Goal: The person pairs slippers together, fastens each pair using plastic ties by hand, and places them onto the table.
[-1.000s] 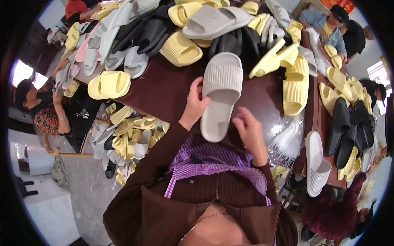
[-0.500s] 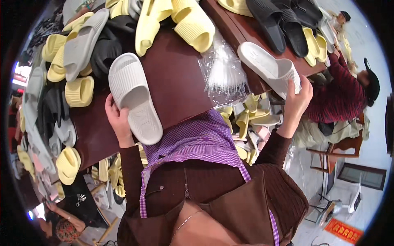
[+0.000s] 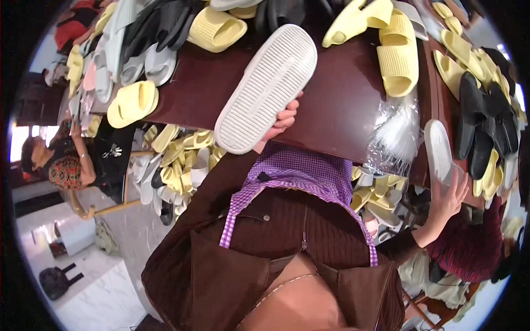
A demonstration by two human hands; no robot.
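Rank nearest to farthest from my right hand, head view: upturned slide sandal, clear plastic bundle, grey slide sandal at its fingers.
1. Grey slide sandal: right, at right hand.
2. Clear plastic bundle: table's edge, left of it.
3. Upturned slide sandal: farther left, in left hand.

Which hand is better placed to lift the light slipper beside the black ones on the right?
Probably the right hand: it's right at that light slipper, while the left hand holds another light slipper, sole toward the camera.

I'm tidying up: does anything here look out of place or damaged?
One yellow slipper juts past the left edge of the table, so it looks precariously placed. The pale slipper in the left hand shows no visible damage.
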